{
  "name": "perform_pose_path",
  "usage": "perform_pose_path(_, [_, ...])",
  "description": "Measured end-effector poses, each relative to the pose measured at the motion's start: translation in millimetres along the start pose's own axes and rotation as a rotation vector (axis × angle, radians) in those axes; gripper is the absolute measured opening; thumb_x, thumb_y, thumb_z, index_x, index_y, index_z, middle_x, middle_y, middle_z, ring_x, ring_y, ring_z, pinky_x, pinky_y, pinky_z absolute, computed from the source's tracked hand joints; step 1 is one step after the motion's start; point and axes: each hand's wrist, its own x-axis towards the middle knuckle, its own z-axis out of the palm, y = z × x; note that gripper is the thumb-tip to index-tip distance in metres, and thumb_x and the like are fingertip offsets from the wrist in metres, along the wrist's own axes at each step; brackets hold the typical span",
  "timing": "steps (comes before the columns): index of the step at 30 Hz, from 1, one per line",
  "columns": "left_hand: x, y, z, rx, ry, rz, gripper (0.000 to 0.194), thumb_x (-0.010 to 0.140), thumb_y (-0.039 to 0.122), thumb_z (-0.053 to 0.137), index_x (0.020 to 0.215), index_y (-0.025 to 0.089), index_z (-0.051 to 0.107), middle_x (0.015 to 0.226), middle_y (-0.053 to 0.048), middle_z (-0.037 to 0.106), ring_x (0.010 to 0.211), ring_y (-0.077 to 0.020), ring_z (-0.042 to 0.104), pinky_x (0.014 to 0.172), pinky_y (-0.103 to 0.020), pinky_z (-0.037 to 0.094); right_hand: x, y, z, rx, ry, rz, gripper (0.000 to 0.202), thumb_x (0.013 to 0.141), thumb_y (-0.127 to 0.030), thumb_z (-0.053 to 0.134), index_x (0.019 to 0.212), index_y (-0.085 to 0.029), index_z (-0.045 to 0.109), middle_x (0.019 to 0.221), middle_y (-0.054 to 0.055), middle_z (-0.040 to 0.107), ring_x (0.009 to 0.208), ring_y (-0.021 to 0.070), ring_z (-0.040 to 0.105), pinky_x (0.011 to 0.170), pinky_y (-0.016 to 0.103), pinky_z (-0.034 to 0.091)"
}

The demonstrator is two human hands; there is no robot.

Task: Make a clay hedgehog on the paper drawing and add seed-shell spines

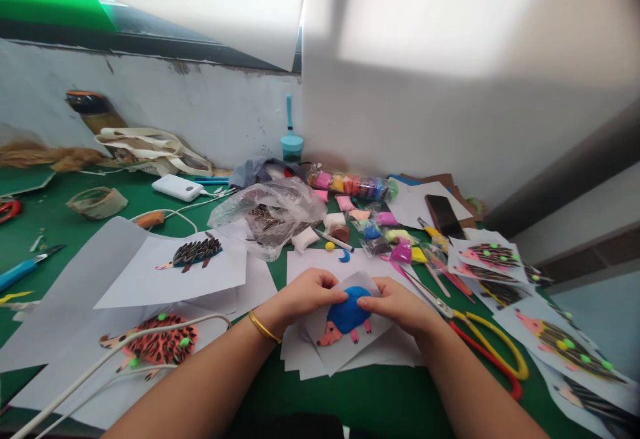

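Between my two hands is a white paper card point(330, 359) bearing a clay hedgehog point(346, 315) with a blue body, pink face and pink legs. My left hand point(316, 290) grips the card's upper left, its thumb on the edge of the blue clay. On the other side my right hand point(399, 304) pinches the upper right, thumb also touching the blue body. The other fingers are partly hidden behind the card. A stack of white sheets point(300, 352) lies beneath. Just beyond are a small blue clay crescent point(345, 256) and a yellow clay ball point(329, 246).
Large scissors point(467, 322) lie right of my right arm, beside finished hedgehog pictures point(565, 335). A plastic bag of seeds point(273, 219) and several clay packets point(373, 229) sit behind. Another hedgehog picture point(195, 252) is at left. A white cable point(125, 352) crosses the left side.
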Motion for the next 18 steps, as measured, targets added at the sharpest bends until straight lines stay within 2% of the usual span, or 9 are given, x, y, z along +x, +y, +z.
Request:
perform_pose_path(3, [-0.6,1.4,1.1,0.007,-0.009,-0.014,0.04,0.063,0.05,0.079,0.075,0.013,0.069,0.071,-0.001,0.063,0.066,-0.0133,0.051,0.062,-0.024,0.037,0.8,-0.5,0.9,-0.024,-0.02,-0.013,0.042,0.072,-0.047,0.081,0.095,-0.012,0.073,0.087,0.006,0.073,0.076,0.0185,0.063,0.072,0.029,0.049])
perform_pose_path(7, [-0.1,0.4,2.3,0.039,-0.024,-0.007,0.04,0.064,0.049,0.078,0.078,0.012,0.069,0.074,-0.002,0.063,0.069,-0.014,0.051,0.063,-0.024,0.039,1.9,-0.5,4.3,-0.025,-0.015,-0.009,0.042,0.071,-0.047,0.081,0.093,-0.012,0.073,0.084,0.005,0.073,0.073,0.0177,0.063,0.069,0.028,0.049])
perform_pose_path(18, [1.7,-2.0,3.2,0.145,-0.002,0.045,0.04,0.07,0.052,0.072,0.073,0.013,0.065,0.066,0.002,0.053,0.062,-0.0114,0.043,0.055,-0.023,0.031,5.0,1.6,5.2,-0.044,-0.006,-0.003,0.043,0.07,-0.047,0.081,0.094,-0.012,0.073,0.085,0.005,0.074,0.073,0.0184,0.064,0.07,0.029,0.049])
